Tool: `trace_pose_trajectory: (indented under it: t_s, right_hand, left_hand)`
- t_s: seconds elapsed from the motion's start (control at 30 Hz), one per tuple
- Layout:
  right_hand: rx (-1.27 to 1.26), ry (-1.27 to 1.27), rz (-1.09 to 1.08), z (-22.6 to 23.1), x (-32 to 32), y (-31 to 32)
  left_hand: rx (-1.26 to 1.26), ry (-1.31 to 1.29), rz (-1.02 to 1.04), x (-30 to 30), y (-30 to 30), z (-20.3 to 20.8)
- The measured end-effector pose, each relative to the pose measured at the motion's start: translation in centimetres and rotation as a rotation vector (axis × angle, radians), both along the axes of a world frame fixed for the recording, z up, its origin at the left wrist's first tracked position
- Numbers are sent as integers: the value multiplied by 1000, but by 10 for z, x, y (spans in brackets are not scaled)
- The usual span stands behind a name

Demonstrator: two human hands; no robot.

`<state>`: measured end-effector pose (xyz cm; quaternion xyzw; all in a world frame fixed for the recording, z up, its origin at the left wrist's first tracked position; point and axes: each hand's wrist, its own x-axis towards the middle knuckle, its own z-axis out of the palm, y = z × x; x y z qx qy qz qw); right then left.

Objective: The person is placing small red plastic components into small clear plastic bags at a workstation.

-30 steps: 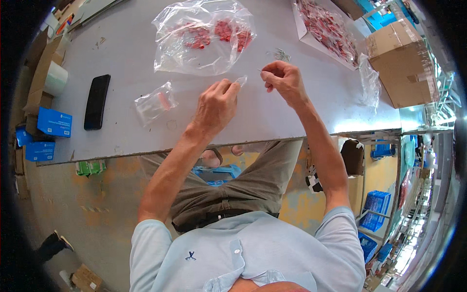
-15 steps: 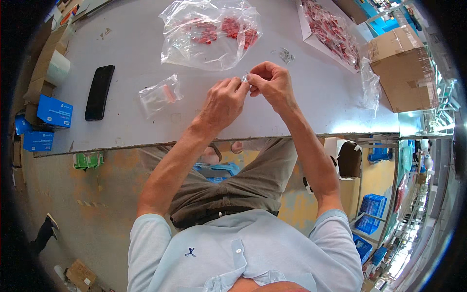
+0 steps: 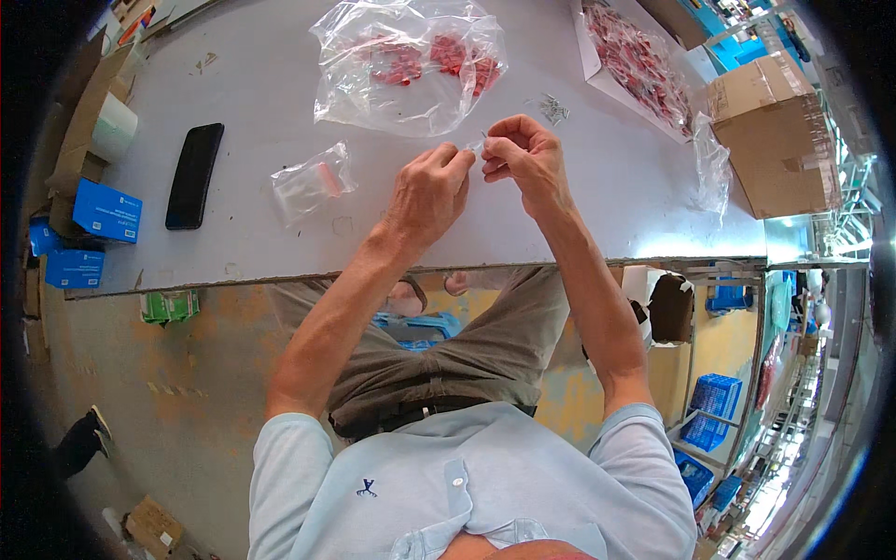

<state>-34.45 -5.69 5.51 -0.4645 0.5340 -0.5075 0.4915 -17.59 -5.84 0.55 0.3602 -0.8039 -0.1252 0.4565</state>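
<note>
Left hand: thumb and forefinger of the left hand (image 3: 429,189) pinch a clear plastic piece (image 3: 475,147).
Right hand: fingertips of the right hand (image 3: 528,166) pinched on what looks like a thin metallic sliver (image 3: 483,135); detail too small to confirm.
Change: a second ago the hands were well apart; the right has come in just beside the left. Judged meaning: sliver and plastic are now being worked together.
Loose metal pins (image 3: 553,110): small pile beyond the right hand.
Large clear bag (image 3: 411,109): beyond the left hand, red pieces inside.
Small clear bag (image 3: 297,190): left of the left hand, flat, reddish strip.
White box (image 3: 592,58): far right, full of bagged red pieces.
Smartphone (image 3: 194,177): at left on table (image 3: 252,247).
</note>
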Motion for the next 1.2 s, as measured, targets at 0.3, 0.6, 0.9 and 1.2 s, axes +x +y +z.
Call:
trace_pose_trajectory:
  t_s: [0.3,0.6,0.9,1.2]
  right_hand:
    - [80,-19,51,1,-5,11]
    - [-104,53,-90,-13,-26,4]
    - [146,-207,127,-15,-28,23]
    - [11,-7,44,-22,-40,17]
  left_hand:
    - [-140,-109,-12,-1,1,-2]
    - [548,413,-101,6,0,10]
    - [919,769,-219,9,-8,10]
    - [845,733,-130,9,-6,14]
